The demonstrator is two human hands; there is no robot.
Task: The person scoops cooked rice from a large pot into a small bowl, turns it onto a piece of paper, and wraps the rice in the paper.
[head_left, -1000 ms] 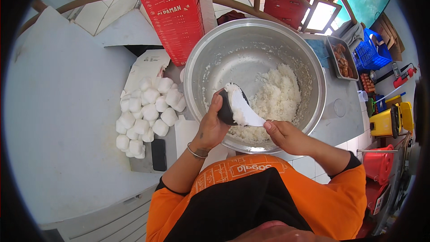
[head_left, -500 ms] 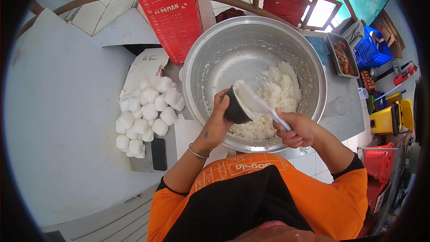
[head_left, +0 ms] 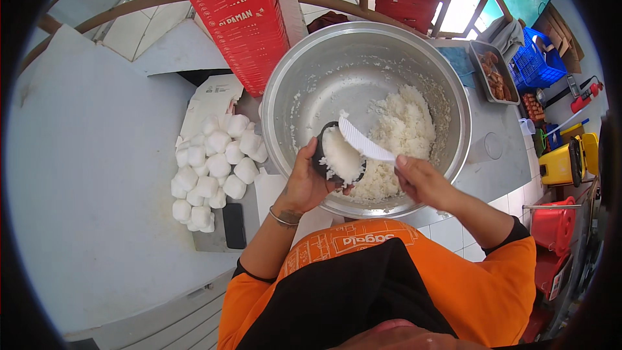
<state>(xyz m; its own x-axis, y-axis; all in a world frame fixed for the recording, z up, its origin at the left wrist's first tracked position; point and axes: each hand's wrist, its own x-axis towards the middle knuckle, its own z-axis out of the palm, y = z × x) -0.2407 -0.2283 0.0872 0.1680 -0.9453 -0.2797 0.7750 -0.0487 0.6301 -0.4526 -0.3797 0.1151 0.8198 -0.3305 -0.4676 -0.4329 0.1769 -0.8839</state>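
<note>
Left hand [head_left: 304,185] grips black bowl [head_left: 318,161], rice [head_left: 342,154] inside, over pot [head_left: 303,78], presumably so stray grains fall in. Right hand [head_left: 420,180] grips white paddle [head_left: 367,145] above pot; paddle-bowl contact unclear.

Spatula [head_left: 366,143] partly hidden, red boxes [head_left: 227,23] cropped

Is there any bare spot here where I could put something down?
Yes: the grey tabletop right of the big pot, below the food tray and around the clear cup. Left of the pot is crowded: white bundles, cardboard and a black phone.
</note>
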